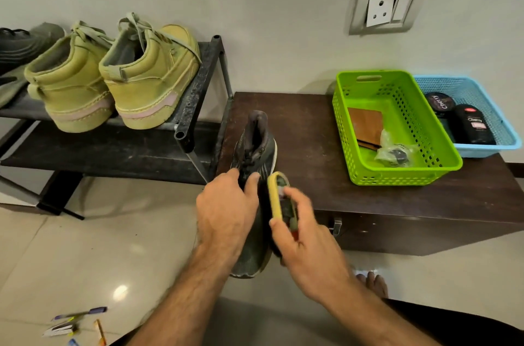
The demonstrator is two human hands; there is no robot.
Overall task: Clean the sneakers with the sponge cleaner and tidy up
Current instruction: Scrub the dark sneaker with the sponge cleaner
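A dark grey sneaker (256, 144) is held in the air at the middle of the view, heel towards the wall and toe towards me. My left hand (226, 212) grips it from above over the laces. My right hand (300, 235) holds a yellow-edged sponge cleaner (275, 198) against the sneaker's right side. A pair of olive-yellow sneakers (113, 76) stands on the black shoe rack (195, 96) at the left.
A dark wooden cabinet (312, 130) stands behind the sneaker. On it are a green basket (397, 172) holding a wooden piece and a plastic bag, and a blue basket (487, 147) holding polish containers. Pens and small packets (76, 323) lie on the tiled floor.
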